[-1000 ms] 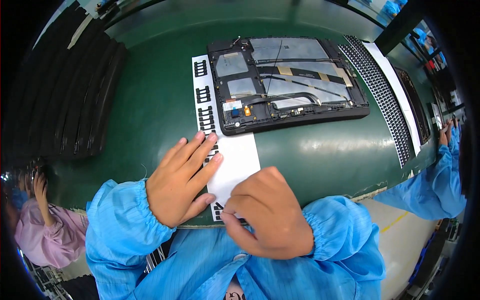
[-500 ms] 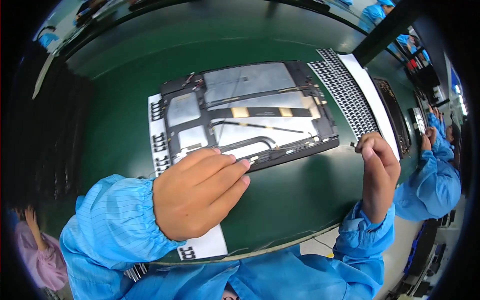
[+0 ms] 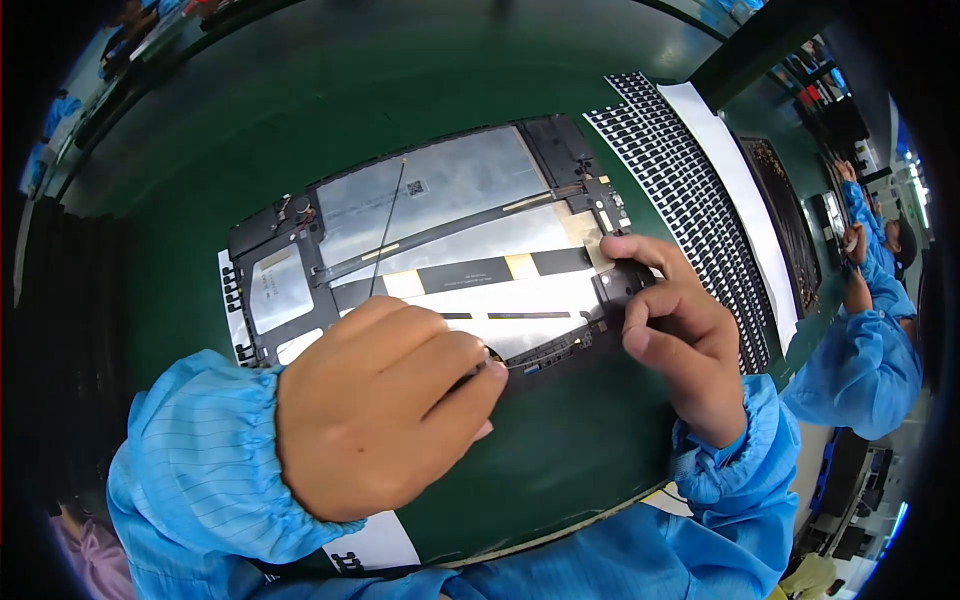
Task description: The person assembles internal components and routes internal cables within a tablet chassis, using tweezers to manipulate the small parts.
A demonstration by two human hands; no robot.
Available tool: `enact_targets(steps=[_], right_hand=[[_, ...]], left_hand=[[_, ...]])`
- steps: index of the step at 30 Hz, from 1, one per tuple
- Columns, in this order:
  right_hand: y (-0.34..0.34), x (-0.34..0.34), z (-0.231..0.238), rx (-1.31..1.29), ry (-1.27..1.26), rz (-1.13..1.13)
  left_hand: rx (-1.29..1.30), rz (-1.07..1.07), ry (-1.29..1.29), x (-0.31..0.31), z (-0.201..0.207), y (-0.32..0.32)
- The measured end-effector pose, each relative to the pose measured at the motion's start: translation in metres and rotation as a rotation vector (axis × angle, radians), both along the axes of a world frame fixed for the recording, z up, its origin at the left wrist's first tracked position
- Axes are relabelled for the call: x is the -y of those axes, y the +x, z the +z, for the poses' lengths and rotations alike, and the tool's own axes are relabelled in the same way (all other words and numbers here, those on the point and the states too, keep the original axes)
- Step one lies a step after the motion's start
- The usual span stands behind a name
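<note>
An opened flat electronic device [image 3: 450,215], tablet-like with silver panels and a black frame, lies tilted on the green table. My left hand [image 3: 390,410] covers its near edge, fingers closed together. A thin black cable [image 3: 391,220] with a small metal tip rises from behind that hand across the silver panels; it appears pinched there, though the grip itself is hidden. My right hand [image 3: 690,335] is at the device's right end. Its index fingertip rests by the corner parts, and the thumb stands apart with nothing visible between them.
Right of the device lies a sheet of small black stickers [image 3: 665,170] beside a white strip [image 3: 735,180]. Beyond them is a dark tray [image 3: 785,220]. A white sheet with black pieces [image 3: 375,545] sits at the near edge. A co-worker in blue [image 3: 860,330] works on the right.
The device has shifted left and turned slightly. My right hand has moved left to its end; the small dark piece it pinched no longer shows. The thin cable now sticks up.
</note>
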State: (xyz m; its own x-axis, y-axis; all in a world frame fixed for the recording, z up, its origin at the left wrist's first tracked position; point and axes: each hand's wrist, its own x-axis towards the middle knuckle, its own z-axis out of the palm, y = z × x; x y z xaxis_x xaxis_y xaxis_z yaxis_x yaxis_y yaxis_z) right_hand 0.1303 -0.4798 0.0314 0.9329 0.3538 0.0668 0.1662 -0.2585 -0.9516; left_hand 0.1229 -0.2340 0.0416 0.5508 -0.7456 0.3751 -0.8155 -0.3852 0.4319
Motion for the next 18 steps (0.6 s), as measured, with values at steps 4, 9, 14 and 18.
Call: enact_targets(steps=[4,9,14,18], right_hand=[[0.0,-0.004,-0.001,0.072,-0.137,0.013],[0.0,-0.007,0.0,0.123,-0.232,0.016],[0.0,-0.006,0.0,0.066,-0.167,0.0],[0.0,-0.005,-0.003,0.136,-0.237,0.009]], left_hand=[[0.012,-0.058,-0.001,0.003,-0.013,0.004],[0.039,-0.053,-0.019,0.004,-0.015,0.002],[0.05,-0.055,-0.028,0.005,-0.016,0.002],[0.039,-0.053,-0.025,0.006,-0.015,0.002]])
